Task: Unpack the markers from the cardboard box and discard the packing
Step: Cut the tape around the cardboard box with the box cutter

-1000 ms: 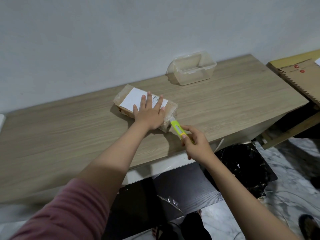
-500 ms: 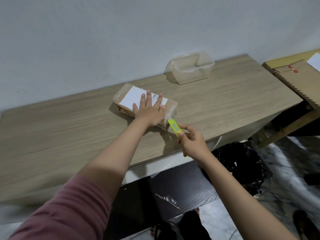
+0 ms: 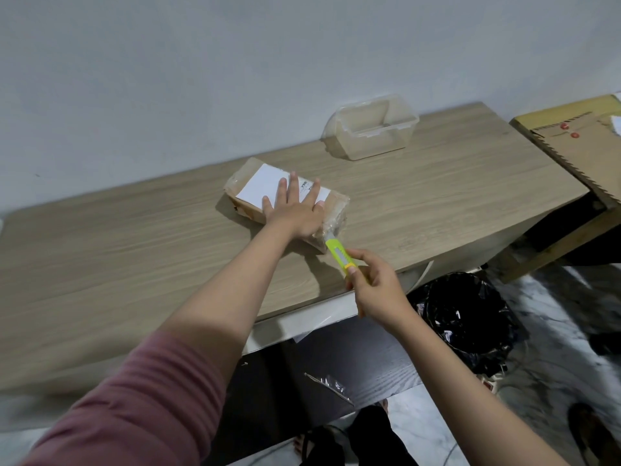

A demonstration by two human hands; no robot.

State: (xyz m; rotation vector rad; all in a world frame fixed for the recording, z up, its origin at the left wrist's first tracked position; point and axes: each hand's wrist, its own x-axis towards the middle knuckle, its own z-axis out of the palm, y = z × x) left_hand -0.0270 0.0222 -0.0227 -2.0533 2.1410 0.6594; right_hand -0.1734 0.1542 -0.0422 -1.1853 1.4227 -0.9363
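A taped cardboard box [image 3: 248,183] with a white label lies on the wooden table [image 3: 134,250]. My left hand [image 3: 297,213] presses flat on its top, fingers spread. My right hand [image 3: 378,287] grips a yellow-green utility knife [image 3: 339,255]. The knife's tip touches the box's near right end, which is wrapped in clear tape. The markers are not visible.
A clear plastic container [image 3: 371,129] stands at the back of the table by the wall. A bin lined with a black bag [image 3: 467,317] sits on the floor below the table's right end. A brown board [image 3: 584,146] lies to the right. Clear wrap [image 3: 331,386] lies on the floor.
My right hand has shifted the knife slightly along the box's near end. The left hand stays pressed on the box.
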